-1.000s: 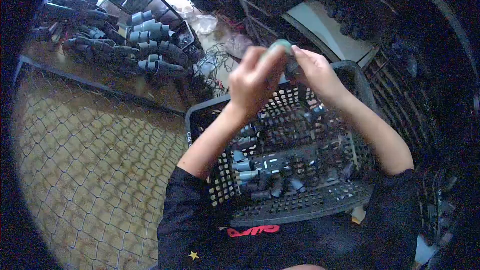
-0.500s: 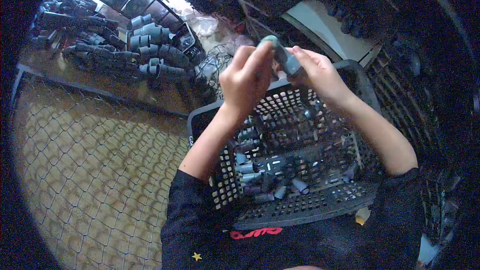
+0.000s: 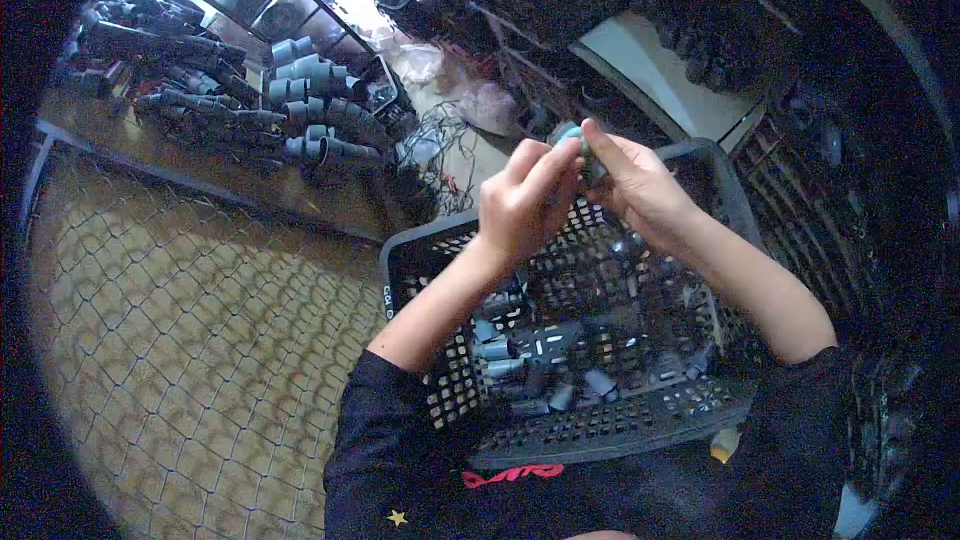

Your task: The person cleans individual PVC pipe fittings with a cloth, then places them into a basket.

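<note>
Above the far rim of a black plastic basket [image 3: 745, 202], my two hands meet around one small grey-blue pipe fitting [image 3: 592, 172]. My left hand [image 3: 522, 195] is closed with its index finger bent over the top end, where a teal patch [image 3: 570, 130] shows. From the other side my right hand [image 3: 643, 178] grips the fitting, thumb pointing up along it. Fingers hide most of its shape. Down in the basket lie several grey pipe fittings [image 3: 600, 384], mostly along its near and left sides.
Stacked grey pipe fittings [image 3: 310, 90] rest on a brown table [image 3: 230, 165] at the upper left. Wire mesh [image 3: 200, 340] spans the left side. Behind the basket are clear plastic bags [image 3: 485, 105] and tangled strands. A pale panel [image 3: 665, 70] stands at the upper right.
Both hands have come lower and slightly right, nearer the basket rim, still around the fitting. The fitting is now more covered by fingers.
</note>
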The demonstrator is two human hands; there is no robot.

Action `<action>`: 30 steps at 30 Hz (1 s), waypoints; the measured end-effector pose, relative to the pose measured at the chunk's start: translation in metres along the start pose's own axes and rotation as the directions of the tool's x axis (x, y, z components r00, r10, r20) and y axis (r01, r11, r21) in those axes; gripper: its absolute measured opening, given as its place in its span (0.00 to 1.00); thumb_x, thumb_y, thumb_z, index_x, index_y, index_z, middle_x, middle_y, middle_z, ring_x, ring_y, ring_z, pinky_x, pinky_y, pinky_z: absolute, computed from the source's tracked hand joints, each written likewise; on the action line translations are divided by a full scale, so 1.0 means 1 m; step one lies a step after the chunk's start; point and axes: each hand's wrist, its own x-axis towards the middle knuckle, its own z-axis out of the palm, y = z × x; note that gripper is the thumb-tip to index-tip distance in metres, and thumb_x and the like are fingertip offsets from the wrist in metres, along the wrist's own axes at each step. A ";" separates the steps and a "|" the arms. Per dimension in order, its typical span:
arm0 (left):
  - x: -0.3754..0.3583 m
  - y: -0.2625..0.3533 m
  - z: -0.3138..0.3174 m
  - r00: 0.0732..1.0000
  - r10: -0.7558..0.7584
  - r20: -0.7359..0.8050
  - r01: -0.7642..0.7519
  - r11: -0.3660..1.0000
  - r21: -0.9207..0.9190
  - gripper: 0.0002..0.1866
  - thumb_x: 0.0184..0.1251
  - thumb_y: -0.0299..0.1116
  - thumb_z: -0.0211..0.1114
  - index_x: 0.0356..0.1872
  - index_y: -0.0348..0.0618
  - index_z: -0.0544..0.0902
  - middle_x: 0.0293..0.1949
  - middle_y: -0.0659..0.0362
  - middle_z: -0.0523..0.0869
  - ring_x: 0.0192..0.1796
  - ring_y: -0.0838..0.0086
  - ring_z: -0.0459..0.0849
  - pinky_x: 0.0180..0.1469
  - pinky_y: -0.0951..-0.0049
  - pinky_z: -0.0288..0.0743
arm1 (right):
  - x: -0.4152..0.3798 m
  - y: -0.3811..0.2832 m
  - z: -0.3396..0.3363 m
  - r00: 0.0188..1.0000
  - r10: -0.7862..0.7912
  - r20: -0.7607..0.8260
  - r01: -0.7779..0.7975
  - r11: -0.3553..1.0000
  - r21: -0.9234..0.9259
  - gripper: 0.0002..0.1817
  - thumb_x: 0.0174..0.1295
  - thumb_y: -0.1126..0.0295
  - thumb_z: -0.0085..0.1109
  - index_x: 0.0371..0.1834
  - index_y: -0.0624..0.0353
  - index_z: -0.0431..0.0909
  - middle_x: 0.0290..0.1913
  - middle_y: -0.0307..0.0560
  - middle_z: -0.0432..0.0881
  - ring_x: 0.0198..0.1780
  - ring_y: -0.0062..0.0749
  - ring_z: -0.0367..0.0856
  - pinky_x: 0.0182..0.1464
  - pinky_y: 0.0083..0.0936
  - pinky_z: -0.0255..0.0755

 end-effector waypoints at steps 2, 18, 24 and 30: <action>0.005 -0.013 -0.006 0.999 0.049 -0.001 -0.049 0.998 0.041 0.12 0.60 0.27 0.68 0.45 0.44 0.83 0.28 0.57 0.80 0.22 0.66 0.82 0.23 0.68 0.76 | 0.001 -0.005 -0.001 1.000 0.027 -0.005 -0.027 0.999 -0.018 0.22 0.69 0.47 0.52 0.46 0.55 0.80 0.37 0.32 0.81 0.34 0.15 0.78 0.34 0.15 0.73; 0.009 -0.004 -0.019 0.955 0.290 0.059 -0.295 0.948 0.116 0.16 0.49 0.25 0.71 0.43 0.46 0.86 0.26 0.59 0.81 0.22 0.71 0.81 0.21 0.73 0.73 | -0.005 -0.017 0.002 0.995 -0.057 -0.085 0.047 0.991 -0.122 0.21 0.67 0.51 0.58 0.50 0.58 0.77 0.41 0.39 0.82 0.40 0.20 0.81 0.40 0.20 0.78; 0.003 -0.013 -0.016 0.950 0.304 0.072 -0.310 0.945 0.108 0.14 0.49 0.27 0.70 0.41 0.48 0.87 0.27 0.59 0.83 0.24 0.70 0.82 0.22 0.72 0.74 | 0.001 -0.012 -0.006 0.991 -0.061 -0.116 0.037 0.979 -0.201 0.18 0.70 0.56 0.54 0.53 0.58 0.75 0.42 0.40 0.82 0.40 0.21 0.82 0.40 0.25 0.80; 0.010 -0.023 -0.015 0.986 0.166 0.005 -0.166 0.979 0.118 0.11 0.57 0.27 0.69 0.42 0.45 0.85 0.23 0.59 0.81 0.21 0.71 0.80 0.21 0.72 0.74 | -0.001 -0.014 -0.005 0.990 -0.140 0.007 0.133 0.922 -0.364 0.18 0.74 0.57 0.48 0.53 0.60 0.74 0.40 0.40 0.81 0.37 0.18 0.80 0.37 0.20 0.78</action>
